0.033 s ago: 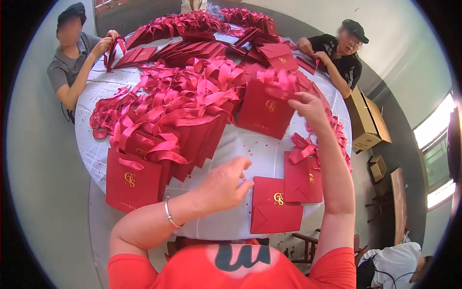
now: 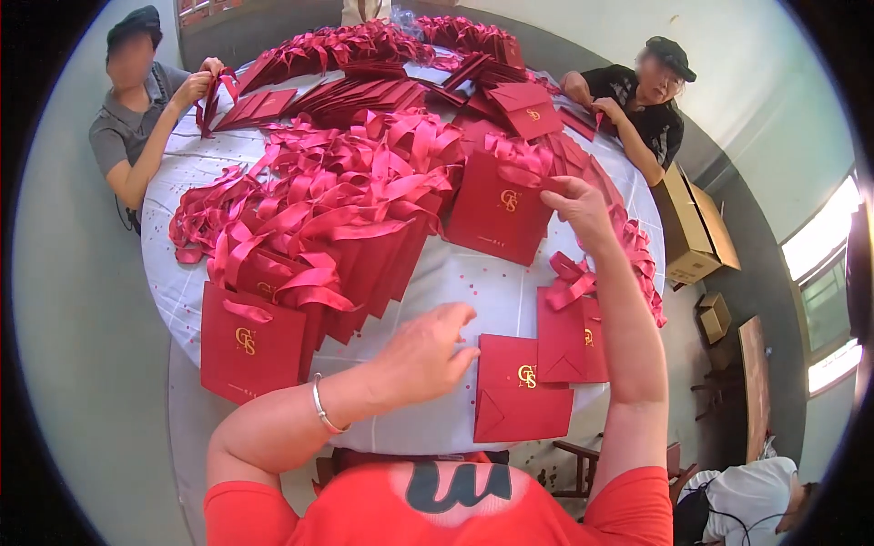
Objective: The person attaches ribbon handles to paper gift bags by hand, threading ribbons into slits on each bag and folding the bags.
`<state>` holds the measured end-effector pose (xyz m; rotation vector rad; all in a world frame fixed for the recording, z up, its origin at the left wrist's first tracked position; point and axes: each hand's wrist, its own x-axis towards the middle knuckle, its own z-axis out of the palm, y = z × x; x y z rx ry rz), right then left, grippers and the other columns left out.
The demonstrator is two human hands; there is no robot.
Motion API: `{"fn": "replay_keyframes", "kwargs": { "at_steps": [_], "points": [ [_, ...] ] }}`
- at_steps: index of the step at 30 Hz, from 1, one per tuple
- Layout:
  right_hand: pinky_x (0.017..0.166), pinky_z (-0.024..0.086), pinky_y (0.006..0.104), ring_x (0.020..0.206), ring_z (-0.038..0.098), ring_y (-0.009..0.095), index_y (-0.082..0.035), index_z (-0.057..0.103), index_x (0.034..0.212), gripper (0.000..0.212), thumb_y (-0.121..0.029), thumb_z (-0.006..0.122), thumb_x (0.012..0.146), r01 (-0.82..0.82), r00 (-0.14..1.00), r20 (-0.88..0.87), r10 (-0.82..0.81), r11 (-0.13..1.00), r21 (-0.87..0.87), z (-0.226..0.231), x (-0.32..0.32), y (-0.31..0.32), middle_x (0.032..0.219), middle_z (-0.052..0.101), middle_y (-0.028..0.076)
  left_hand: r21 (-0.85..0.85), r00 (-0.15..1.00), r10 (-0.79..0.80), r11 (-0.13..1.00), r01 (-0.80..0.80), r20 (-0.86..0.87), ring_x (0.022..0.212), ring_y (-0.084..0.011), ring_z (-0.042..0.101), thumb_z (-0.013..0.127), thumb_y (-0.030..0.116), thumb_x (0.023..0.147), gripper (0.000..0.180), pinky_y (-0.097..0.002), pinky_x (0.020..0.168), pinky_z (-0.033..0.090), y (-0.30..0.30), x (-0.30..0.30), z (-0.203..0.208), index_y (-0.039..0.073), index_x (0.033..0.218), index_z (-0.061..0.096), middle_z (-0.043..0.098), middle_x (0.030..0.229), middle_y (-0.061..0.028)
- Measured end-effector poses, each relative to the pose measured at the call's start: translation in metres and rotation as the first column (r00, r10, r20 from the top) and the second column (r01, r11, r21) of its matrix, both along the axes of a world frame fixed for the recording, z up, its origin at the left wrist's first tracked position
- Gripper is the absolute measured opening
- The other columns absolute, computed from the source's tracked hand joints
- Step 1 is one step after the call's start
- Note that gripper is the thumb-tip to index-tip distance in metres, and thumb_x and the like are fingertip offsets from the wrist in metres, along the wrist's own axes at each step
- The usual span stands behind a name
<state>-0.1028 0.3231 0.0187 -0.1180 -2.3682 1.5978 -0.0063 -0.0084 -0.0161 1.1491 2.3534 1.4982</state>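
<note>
My left hand [image 2: 426, 353] is over the near middle of the table, thumb and fingers apart, holding nothing. My right hand [image 2: 583, 211] reaches further out, its fingertips pinched at the right edge of a red gift bag [image 2: 492, 218] with a gold monogram and pink ribbon on top. To the left of my left hand stands a row of similar ribboned bags, the nearest red bag [image 2: 250, 350] facing me. On the right, below my right forearm, a flat folded red bag [image 2: 519, 400] lies beside another ribboned bag [image 2: 564, 350], which it overlaps or touches.
The round table has a white cloth [image 2: 410, 428] scattered with small red specks. Piles of bags [image 2: 355, 96] and ribbons cover its far half. A co-worker [image 2: 146, 118] at the left and another [image 2: 637, 100] at the right handle bags. Cardboard boxes [image 2: 687, 232] stand beyond the right edge.
The ribbon on the bag at my right hand was blurred by motion and now hangs still. That bag and my right hand have shifted slightly left. My left hand has barely moved.
</note>
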Motion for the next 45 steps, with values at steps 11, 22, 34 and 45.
{"fn": "replay_keyframes", "kwargs": {
  "at_steps": [11,22,34,45],
  "points": [
    [0.059,0.048,0.0218,0.072,0.059,0.006,0.001,0.063,0.117,0.040,-0.011,0.076,0.082,0.056,0.997,0.050,-0.059,0.997,0.048,0.012,0.091,-0.043,0.090,0.066,0.003,-0.241,0.973,-0.164,0.963,0.122,-0.165,0.100,-0.0410,0.059,0.069,0.010,0.083,0.034,-0.0456,0.086,0.049,-0.002,0.007,-0.001,-0.001,0.111,0.053,0.059,0.109,-0.0212],
    [0.104,0.043,0.0454,0.125,0.051,0.035,0.000,0.056,0.130,0.080,-0.043,0.085,0.068,-0.281,0.949,0.121,0.293,0.603,0.747,-0.009,0.259,-0.136,0.137,0.054,0.017,-0.273,0.948,-0.200,0.953,0.130,-0.246,0.099,-0.0405,0.060,0.071,0.011,0.081,0.029,-0.0457,0.088,0.048,-0.003,0.014,0.000,0.001,0.104,0.055,0.060,0.107,-0.0191],
    [0.097,0.046,0.0463,0.112,0.059,0.034,-0.001,0.060,0.123,0.080,-0.036,0.092,0.058,-0.135,0.923,-0.208,0.323,0.779,0.613,-0.029,0.262,-0.140,0.123,0.062,0.015,-0.075,0.989,-0.055,0.996,0.045,-0.139,0.083,-0.0312,0.066,0.065,0.005,0.086,0.022,-0.0381,0.073,0.053,0.004,0.000,-0.004,-0.004,0.105,0.059,0.064,0.093,-0.0182],
    [0.093,0.048,0.0442,0.109,0.062,0.033,0.000,0.058,0.124,0.081,-0.034,0.092,0.059,-0.160,0.792,-0.467,0.394,0.871,0.464,-0.010,0.235,-0.164,0.122,0.065,0.015,0.413,0.686,-0.223,0.902,-0.124,0.693,0.089,-0.0138,0.066,0.041,0.031,0.106,0.035,-0.0316,0.079,0.055,-0.003,-0.009,0.014,0.002,0.114,0.060,0.068,0.102,-0.0061]
  ]
}}
